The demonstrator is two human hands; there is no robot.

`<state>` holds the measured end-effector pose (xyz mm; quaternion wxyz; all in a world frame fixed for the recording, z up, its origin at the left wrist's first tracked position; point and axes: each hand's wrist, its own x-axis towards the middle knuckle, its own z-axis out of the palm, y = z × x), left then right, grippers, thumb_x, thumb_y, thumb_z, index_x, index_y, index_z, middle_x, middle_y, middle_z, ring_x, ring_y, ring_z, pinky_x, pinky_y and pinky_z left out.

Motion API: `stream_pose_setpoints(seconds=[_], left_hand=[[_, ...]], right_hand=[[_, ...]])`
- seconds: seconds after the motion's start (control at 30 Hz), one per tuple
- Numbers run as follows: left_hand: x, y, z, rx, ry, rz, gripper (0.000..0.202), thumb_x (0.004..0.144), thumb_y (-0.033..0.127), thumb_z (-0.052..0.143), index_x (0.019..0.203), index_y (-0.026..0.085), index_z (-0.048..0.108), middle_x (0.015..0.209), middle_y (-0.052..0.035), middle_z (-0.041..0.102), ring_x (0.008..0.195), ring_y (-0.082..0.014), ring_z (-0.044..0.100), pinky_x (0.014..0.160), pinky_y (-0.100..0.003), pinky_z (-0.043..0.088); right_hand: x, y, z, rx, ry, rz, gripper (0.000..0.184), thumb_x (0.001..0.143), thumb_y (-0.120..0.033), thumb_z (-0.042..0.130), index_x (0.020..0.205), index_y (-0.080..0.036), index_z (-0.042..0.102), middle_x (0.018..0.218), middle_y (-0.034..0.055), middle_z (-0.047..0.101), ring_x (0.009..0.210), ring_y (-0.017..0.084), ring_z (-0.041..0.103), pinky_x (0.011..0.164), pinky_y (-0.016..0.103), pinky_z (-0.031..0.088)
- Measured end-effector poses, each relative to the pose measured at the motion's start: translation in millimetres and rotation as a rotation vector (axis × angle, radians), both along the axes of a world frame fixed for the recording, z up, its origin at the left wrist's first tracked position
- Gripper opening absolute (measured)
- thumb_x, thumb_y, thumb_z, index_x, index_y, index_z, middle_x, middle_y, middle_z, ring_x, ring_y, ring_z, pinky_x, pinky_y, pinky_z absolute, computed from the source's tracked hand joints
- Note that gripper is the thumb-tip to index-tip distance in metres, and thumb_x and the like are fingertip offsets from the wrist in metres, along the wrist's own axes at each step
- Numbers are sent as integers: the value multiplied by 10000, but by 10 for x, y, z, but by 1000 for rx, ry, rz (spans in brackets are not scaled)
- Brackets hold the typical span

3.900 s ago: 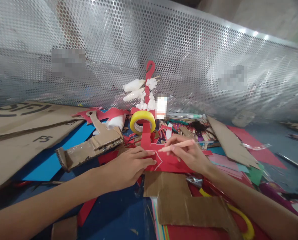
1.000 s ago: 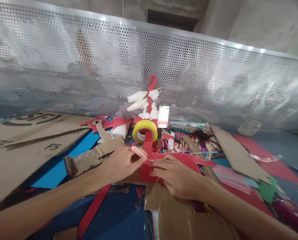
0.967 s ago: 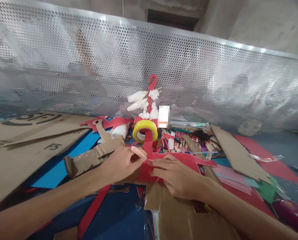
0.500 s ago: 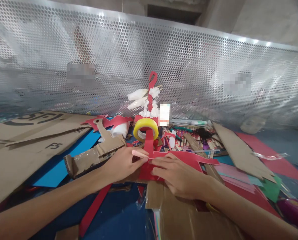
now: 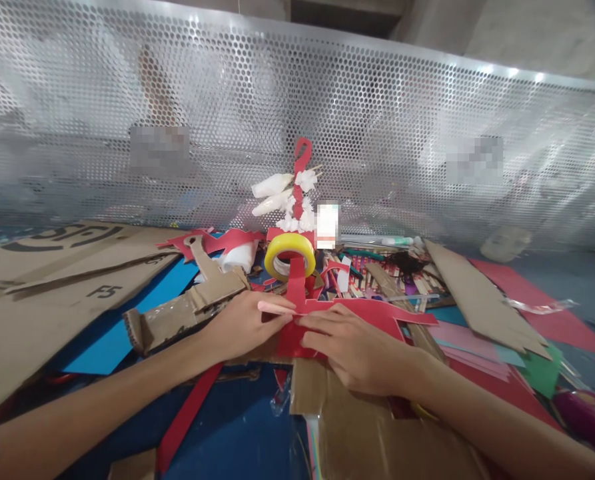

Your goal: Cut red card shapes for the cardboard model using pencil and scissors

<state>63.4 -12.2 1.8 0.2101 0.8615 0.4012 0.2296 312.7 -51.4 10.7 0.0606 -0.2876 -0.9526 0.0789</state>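
Note:
My left hand [image 5: 247, 325] is closed, with finger and thumb pinching a narrow pale pink strip [image 5: 276, 307] by the edge of a cut piece of red paper [image 5: 362, 310]. Close beside it, my right hand [image 5: 350, 340] has its fingers bent, gripping the same red paper; the fingertips of both hands nearly meet. Part of the paper is hidden under the hands. A yellow-rimmed roll of tape [image 5: 290, 256] stands just beyond, with a red paper strip [image 5: 296, 283] in front of it. Behind the roll rises a red looped strip [image 5: 303, 155] with white paper flowers [image 5: 297, 217].
Large cardboard [image 5: 77, 267] and blue sheets [image 5: 117, 333] lie left, near a cut cardboard piece [image 5: 182, 313]. A cardboard piece [image 5: 367, 427] sits close in front. Right are a cardboard panel [image 5: 477, 293] and pink papers [image 5: 470, 343]. A perforated metal panel [image 5: 377, 133] borders the back.
The view has shifted slightly. Both hands keep almost the same pose on the red paper, and the pink strip stays in my left fingers.

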Motion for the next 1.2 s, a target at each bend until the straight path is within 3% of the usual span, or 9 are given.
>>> stream_pose_setpoints(seconds=[0.2,0.53,0.8,1.0,1.2], left_hand=[[19,-24,56,-66,7,31,231,911,305,601,1046,263,784,1103,11,788,995,-193,729,873,-255,529],[-29,-31,167,-64,120,-29,205,924,271,564,947,251,767,999,42,792,851,-147,722,744,-219,503],[24,-58,153,-37,82,-13,255,965,329,531,1035,262,766,1093,19,785,968,-181,723,855,-257,508],[13,-56,101,-42,71,-30,244,948,297,547,1020,258,777,1081,23,791,971,-178,731,854,-249,509],[-26,-48,165,-46,100,-44,242,937,298,547,981,251,780,1039,10,795,900,-174,730,792,-238,512]], right_hand=[[-3,3,-5,-1,0,-3,335,895,-96,477,1176,-204,623,1460,110,564,1325,254,517,1140,511,300],[11,-4,12,-3,-5,-5,360,899,-95,471,1204,-206,625,1504,96,530,1368,243,487,1165,505,283],[2,-7,9,-7,0,-13,359,913,-105,470,1217,-208,630,1475,111,551,1341,251,506,1149,524,305],[1,-3,1,5,-1,-4,360,899,-99,483,1207,-206,634,1449,118,571,1325,243,516,1147,500,311],[17,8,-20,3,1,-4,389,868,-86,485,1207,-208,630,1498,107,533,1365,245,487,1163,510,296]])
